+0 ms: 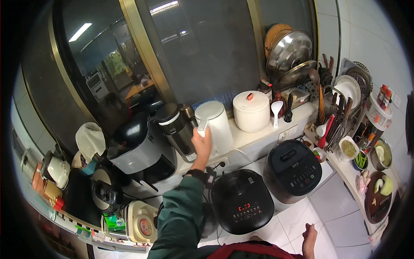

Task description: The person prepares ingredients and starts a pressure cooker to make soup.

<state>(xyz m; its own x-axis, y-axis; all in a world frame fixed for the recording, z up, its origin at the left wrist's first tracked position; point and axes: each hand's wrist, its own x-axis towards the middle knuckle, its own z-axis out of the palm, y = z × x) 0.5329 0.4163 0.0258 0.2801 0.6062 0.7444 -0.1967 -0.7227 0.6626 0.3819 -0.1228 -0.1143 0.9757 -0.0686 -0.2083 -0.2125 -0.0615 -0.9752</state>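
Note:
My left hand [201,143] is closed around the handle of a white electric kettle [217,126], which stands upright on the tiled ledge below the window. To the kettle's left is a dark pitcher with a black lid [175,132]; to its right sits a cream lidded pot [251,111]. Low in the picture, my right hand [310,238] hangs over the floor with nothing seen in it, its fingers partly curled. Between my arms are a black rice cooker with a lit red display [242,200] and a second dark cooker [292,170].
A grey air fryer [142,145] stands left of the pitcher. On the right counter [351,181] are a knife holder, bowls of food and a brown cutting board [376,197] with cut vegetable pieces and a cleaver. Pot lids [289,51] lean against the window.

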